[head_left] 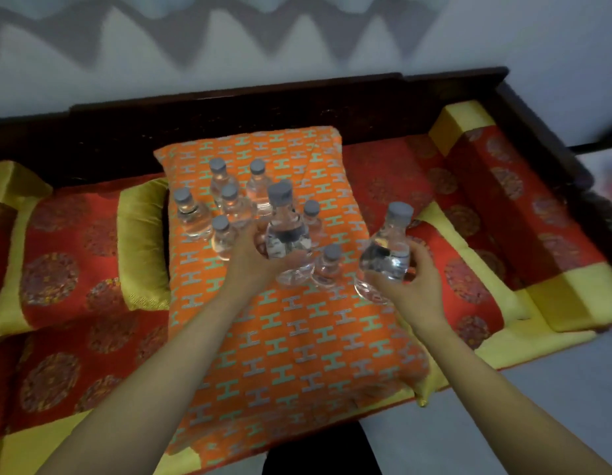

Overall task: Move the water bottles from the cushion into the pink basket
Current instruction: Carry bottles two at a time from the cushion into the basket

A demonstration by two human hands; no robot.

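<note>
Bottles (229,204) of clear plastic, grey-capped, upright on patterned orange cushion (297,337) beyond hands. Left hand (253,258) gripping left bottle (287,234), right hand (414,286) gripping right bottle (388,248), caps up.

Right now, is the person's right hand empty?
No, the fingers of the right hand are curled round a clear water bottle with a grey cap.

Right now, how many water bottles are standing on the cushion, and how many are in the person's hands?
Bottles standing on the orange cushion: 7
Bottle held in the left hand: 1
Bottle held in the right hand: 1
Total: 9 bottles
</note>
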